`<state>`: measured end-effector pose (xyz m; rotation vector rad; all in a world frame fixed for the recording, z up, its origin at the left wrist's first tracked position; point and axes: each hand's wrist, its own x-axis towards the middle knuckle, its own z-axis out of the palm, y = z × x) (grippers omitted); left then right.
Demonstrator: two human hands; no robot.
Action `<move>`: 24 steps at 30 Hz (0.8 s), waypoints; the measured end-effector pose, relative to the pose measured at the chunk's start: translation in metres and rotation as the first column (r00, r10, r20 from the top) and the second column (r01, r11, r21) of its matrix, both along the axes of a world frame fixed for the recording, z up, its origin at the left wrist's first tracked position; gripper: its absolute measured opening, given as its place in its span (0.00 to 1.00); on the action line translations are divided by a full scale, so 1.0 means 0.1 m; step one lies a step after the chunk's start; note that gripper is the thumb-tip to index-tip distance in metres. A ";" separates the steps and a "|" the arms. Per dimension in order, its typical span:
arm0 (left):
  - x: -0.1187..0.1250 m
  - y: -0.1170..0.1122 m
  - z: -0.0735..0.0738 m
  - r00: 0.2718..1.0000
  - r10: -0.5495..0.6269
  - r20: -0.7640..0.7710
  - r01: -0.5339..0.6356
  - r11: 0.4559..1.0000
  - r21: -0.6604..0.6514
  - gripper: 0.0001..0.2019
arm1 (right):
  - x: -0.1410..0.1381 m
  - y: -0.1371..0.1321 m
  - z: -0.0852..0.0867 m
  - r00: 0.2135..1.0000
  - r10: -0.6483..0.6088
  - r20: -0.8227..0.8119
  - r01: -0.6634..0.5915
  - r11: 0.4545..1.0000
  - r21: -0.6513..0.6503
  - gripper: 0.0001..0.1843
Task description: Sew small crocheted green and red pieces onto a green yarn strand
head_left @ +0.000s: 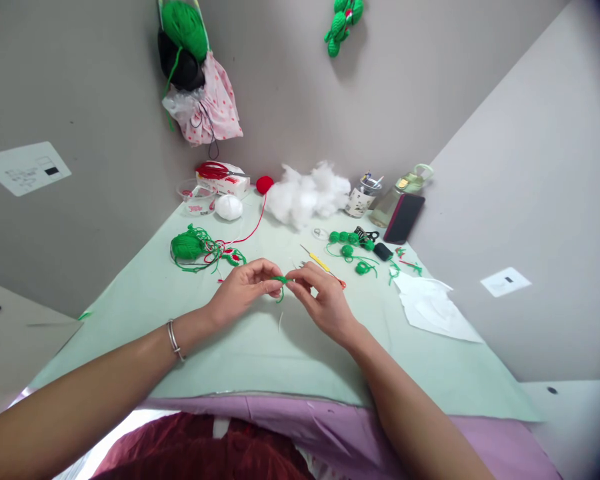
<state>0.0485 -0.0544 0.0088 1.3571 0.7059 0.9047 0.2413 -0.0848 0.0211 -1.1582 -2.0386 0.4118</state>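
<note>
**Both hands pinch one green yarn piece over the cloth**

A small green crocheted yarn piece [281, 280] sits between the two hands, just above the pale green table cloth [230, 353]. The left hand [243, 288] grips its left end between thumb and closed fingertips. The right hand [323, 300] nips its right end the same way, fingers curled in. A short green tail hangs below the pinch.

Counted on the cloth: one loose green yarn ball [186, 247] at the left, one white yarn ball [229, 207], and one red yarn ball [265, 184] with its thread trailing forward. There is one yellow-handled crochet hook [317, 260] just beyond the right hand, and about six small green crocheted beads [350, 239] near it. One heap of white fibre stuffing [307, 193] lies at the back.

A patterned cup [361, 199] holds several pens. A clear plastic tub [196, 197] stands at the back left, contents unclear. On the wall, a hanging pink dotted bag [210, 113] has one green and one black yarn ball above it.
</note>
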 end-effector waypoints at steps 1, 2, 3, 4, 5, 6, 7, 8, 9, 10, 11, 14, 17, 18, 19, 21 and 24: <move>0.00 0.01 0.00 1.000 0.004 -0.005 -0.004 1.000 -0.010 0.09 | 0.01 0.00 0.01 1.000 -0.002 -0.015 0.002 1.000 -0.008 0.08; -0.01 0.01 0.00 1.000 0.007 -0.014 -0.007 1.000 -0.019 0.09 | 0.02 0.00 0.02 0.999 -0.007 -0.037 0.006 1.000 -0.017 0.10; -0.01 0.01 -0.01 1.000 0.010 -0.024 -0.011 1.000 -0.029 0.10 | 0.03 -0.01 0.02 0.998 -0.018 -0.062 0.016 0.999 -0.028 0.11; -0.01 0.01 -0.01 0.999 0.009 -0.033 -0.010 0.999 -0.040 0.11 | 0.04 -0.01 0.03 0.996 -0.028 -0.085 0.024 0.999 -0.041 0.13; -0.01 0.01 -0.02 0.999 0.000 -0.042 -0.002 0.999 -0.047 0.12 | 0.05 -0.01 0.03 0.994 -0.036 -0.103 0.030 0.998 -0.054 0.15; -0.01 0.01 -0.02 0.999 -0.014 -0.051 0.012 0.999 -0.052 0.12 | 0.05 -0.01 0.03 0.992 -0.040 -0.118 0.032 0.997 -0.065 0.17; -0.01 0.01 -0.03 0.998 -0.032 -0.060 0.029 0.998 -0.052 0.12 | 0.06 -0.01 0.03 0.990 -0.043 -0.132 0.034 0.997 -0.074 0.18; -0.01 0.01 -0.03 0.997 -0.045 -0.067 0.042 0.998 -0.049 0.12 | 0.06 -0.01 0.04 0.988 -0.049 -0.147 0.037 0.996 -0.081 0.17; -0.01 0.01 -0.03 0.996 -0.053 -0.070 0.050 0.998 -0.044 0.11 | 0.06 0.00 0.04 0.985 -0.056 -0.161 0.042 0.995 -0.090 0.15; -0.01 0.01 -0.03 0.996 -0.052 -0.071 0.050 0.998 -0.039 0.09 | 0.06 0.00 0.05 0.983 -0.067 -0.170 0.051 0.994 -0.098 0.11; -0.01 0.02 -0.03 0.997 -0.042 -0.071 0.039 0.999 -0.035 0.09 | 0.07 0.00 0.05 0.982 -0.080 -0.173 0.064 0.993 -0.100 0.07; -0.01 0.03 -0.03 0.997 -0.004 -0.071 0.002 1.000 -0.025 0.09 | 0.09 0.02 0.07 0.984 -0.085 -0.159 0.076 0.995 -0.063 0.05; -0.01 0.03 -0.02 0.998 0.004 -0.065 -0.005 1.000 -0.017 0.08 | 0.14 0.04 0.08 0.988 -0.062 -0.141 0.060 0.998 -0.017 0.04; -0.01 0.03 -0.02 0.998 -0.001 -0.061 0.000 1.000 -0.014 0.08 | 0.15 0.04 0.09 0.990 -0.056 -0.131 0.055 0.998 -0.016 0.05; -0.01 0.03 -0.01 0.998 -0.006 -0.057 0.006 1.000 -0.011 0.08 | 0.16 0.05 0.09 0.992 -0.054 -0.117 0.052 0.998 -0.018 0.05; -0.01 0.02 -0.01 0.998 -0.020 -0.057 0.020 1.000 -0.006 0.08 | 0.18 0.05 0.09 0.995 -0.055 -0.083 0.053 0.998 -0.031 0.06; -0.02 0.02 -0.01 0.998 -0.029 -0.052 0.029 1.000 -0.003 0.08 | 0.19 0.04 0.10 0.998 -0.049 -0.040 0.047 0.998 -0.043 0.06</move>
